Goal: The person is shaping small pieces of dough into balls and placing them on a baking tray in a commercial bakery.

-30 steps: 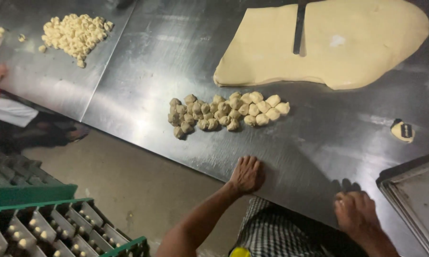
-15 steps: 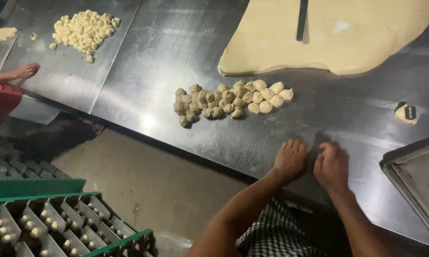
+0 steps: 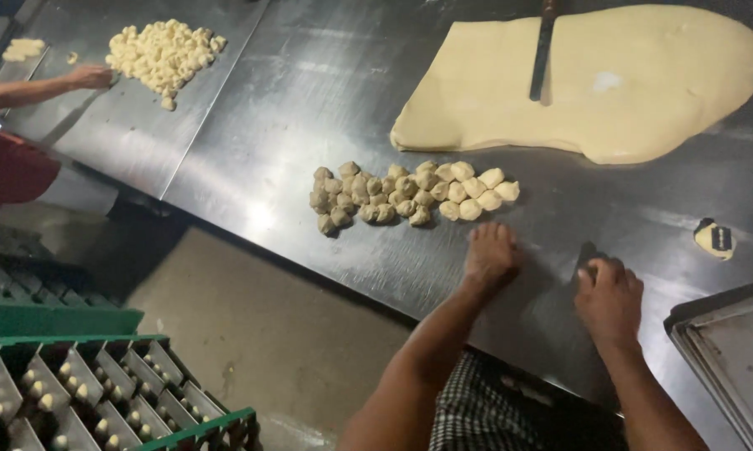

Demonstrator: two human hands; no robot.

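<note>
Left hand (image 3: 491, 255) rests flat and empty, nearest the dough-piece cluster (image 3: 410, 194) lying just ahead, long axis left-right. Right hand (image 3: 608, 296) covers a dark scraper (image 3: 587, 253); grip unclear.

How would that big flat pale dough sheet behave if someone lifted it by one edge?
The big flat pale dough sheet would probably flop and stretch, since it lies thin and spread wide. It looks heavy overall and might tear near the dark blade resting on it.
</note>
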